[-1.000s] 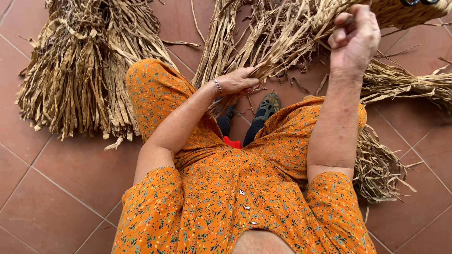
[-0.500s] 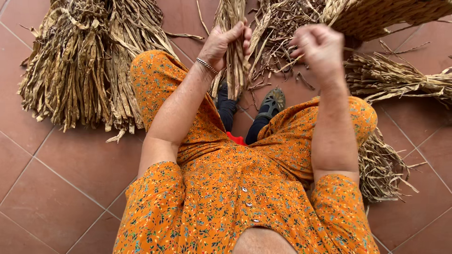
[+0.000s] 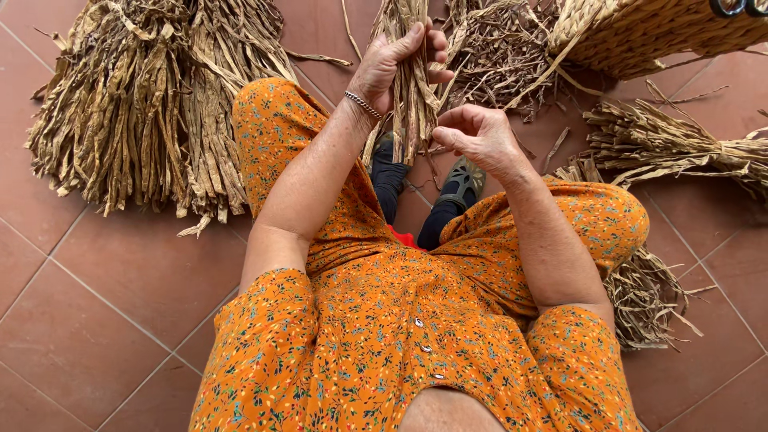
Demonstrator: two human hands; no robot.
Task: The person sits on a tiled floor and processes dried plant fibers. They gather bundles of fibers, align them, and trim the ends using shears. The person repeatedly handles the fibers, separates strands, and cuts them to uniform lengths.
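Well left of your grip, a large heap of dried leaves (image 3: 152,112) lies on the terracotta tile floor (image 3: 104,320). Your left hand (image 3: 392,68) is clamped around a bunch of dried strips (image 3: 412,88), held upright above your knees. Just right of it, your right hand (image 3: 480,140) pinches loose ends with fingers together. Farther right, a woven basket (image 3: 640,32) and a tied bundle (image 3: 672,148) rest on the tiles.
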